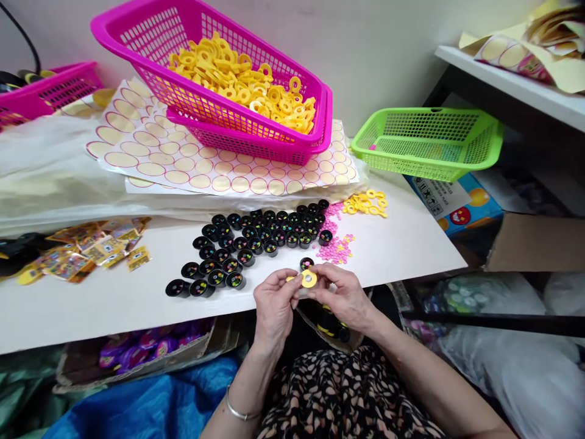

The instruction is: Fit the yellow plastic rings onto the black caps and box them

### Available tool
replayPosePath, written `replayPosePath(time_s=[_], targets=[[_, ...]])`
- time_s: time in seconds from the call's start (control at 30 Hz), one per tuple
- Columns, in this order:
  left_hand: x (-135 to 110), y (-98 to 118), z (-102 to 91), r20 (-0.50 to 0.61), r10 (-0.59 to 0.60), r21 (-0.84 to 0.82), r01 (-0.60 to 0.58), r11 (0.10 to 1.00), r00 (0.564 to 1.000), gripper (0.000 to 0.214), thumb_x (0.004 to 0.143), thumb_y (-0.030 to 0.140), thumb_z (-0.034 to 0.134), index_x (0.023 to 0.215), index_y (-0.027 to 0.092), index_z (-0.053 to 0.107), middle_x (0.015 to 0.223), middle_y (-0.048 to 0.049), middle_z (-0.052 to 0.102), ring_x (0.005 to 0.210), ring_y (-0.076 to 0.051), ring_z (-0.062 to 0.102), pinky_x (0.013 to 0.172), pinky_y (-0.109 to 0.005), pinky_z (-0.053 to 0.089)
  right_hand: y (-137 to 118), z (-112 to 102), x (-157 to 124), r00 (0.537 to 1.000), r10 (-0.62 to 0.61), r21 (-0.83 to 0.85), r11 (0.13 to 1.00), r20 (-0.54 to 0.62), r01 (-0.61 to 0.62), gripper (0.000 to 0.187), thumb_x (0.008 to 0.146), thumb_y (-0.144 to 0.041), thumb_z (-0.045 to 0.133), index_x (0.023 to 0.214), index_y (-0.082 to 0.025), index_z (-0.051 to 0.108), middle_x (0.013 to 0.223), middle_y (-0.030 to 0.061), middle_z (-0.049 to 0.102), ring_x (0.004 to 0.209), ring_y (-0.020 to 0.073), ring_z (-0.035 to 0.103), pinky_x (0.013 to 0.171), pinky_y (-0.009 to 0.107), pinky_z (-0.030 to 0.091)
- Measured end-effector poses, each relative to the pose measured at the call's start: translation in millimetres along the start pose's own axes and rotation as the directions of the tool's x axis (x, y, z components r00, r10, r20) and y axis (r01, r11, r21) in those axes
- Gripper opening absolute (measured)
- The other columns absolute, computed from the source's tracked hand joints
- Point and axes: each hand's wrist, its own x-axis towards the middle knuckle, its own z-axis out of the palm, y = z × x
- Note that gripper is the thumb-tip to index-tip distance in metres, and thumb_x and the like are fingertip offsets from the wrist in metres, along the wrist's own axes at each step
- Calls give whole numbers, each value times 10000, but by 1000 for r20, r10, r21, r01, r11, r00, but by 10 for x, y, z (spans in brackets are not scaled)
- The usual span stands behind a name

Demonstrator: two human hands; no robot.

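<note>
Above the table's front edge, my left hand [277,297] and my right hand [343,292] pinch one yellow ring-shaped plastic piece [309,278] between them. Its round end faces up, with a pale centre; the fingers hide part of the rest. Just behind it stands a single black cup [306,263]. To the left, several black cups [245,256] stand in a cluster with small coloured bits inside. Small pink pieces [336,250] lie scattered beyond my right hand, and a loose pile of yellow ring pieces [366,202] lies behind them.
A tilted pink basket [228,91] of yellow rings rests on another pink basket [256,143], over sticker sheets [196,164]. A green basket [429,161] stands at right. Printed packets [95,250] lie at left. Below the table [132,314] is a carton [132,372] of purple items.
</note>
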Motion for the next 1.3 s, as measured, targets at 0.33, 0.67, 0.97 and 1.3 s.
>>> replayPosePath(time_s=[0.33,0.67,0.97,1.3], targets=[[219,-30,64,-114,89,-92,-100,991,989,295,548,223,769,766,98,615,575,17,586,415,-25,443,391,-145,286,233,-12,287,970,-208,-188,965,-123,183,193,692,-181,642,867,-205,563,965,29,503,877,158,485,694,263,421],[302,-241,102,-61,84,25,-83,996,995,270,610,321,736,665,82,626,437,57,467,370,-17,349,363,-156,227,356,40,312,984,-117,-102,989,-132,104,216,662,-156,653,848,-194,549,864,-1,500,733,122,480,653,246,405],[358,-306,119,-65,123,128,-114,985,990,243,617,316,732,723,111,657,490,57,499,390,-23,368,362,-153,247,348,72,291,977,163,173,975,-138,-138,234,790,-400,554,861,-177,548,552,-48,494,426,71,412,404,189,316],[382,-297,132,-76,131,191,-114,975,989,195,627,289,713,674,115,641,518,36,555,402,-46,442,374,-156,339,382,156,385,921,362,314,899,-143,-305,235,777,-399,543,738,-169,524,442,-61,478,333,62,402,291,148,274]])
